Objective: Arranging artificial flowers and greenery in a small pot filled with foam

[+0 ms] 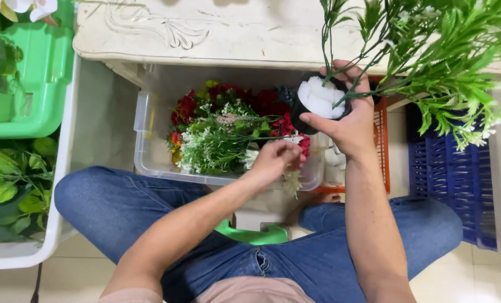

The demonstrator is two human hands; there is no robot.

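Far left: a bright green plastic bin point(37, 84) sits above a white tub point(65, 168) filled with broad green artificial leaves point(12, 185). A pale carved stone-look tabletop point(216, 33) runs across the top of the view.

Centre: a clear plastic storage box point(149, 146) sits on the floor under the table edge, packed with red artificial flowers point(261, 106) and a bunch of small white-and-green sprigs point(216, 140). The person sits on a green plastic stool point(256, 234), blue-jeaned knees spread either side of the box.

The left hand point(275, 160) is down at the front rim of the clear box, fingers pinched together over a small pale flower sprig point(291, 180); exactly how tight the pinch is, cannot tell, since the fingertips are partly hidden behind flowers.

Right of it: the right hand point(348, 120) is raised above the box, fingers wrapped firmly around a small black round pot with white foam filling point(320, 101), thumb on the near side. Thin green stems run from the foam up to a bushy green artificial plant with tiny white blossoms point(452, 73), which leans off to the upper right.

Behind the right wrist: an orange plastic crate point(382, 151). Far right: a blue slatted plastic crate point(452, 179) on the pale tiled floor point(446, 280).
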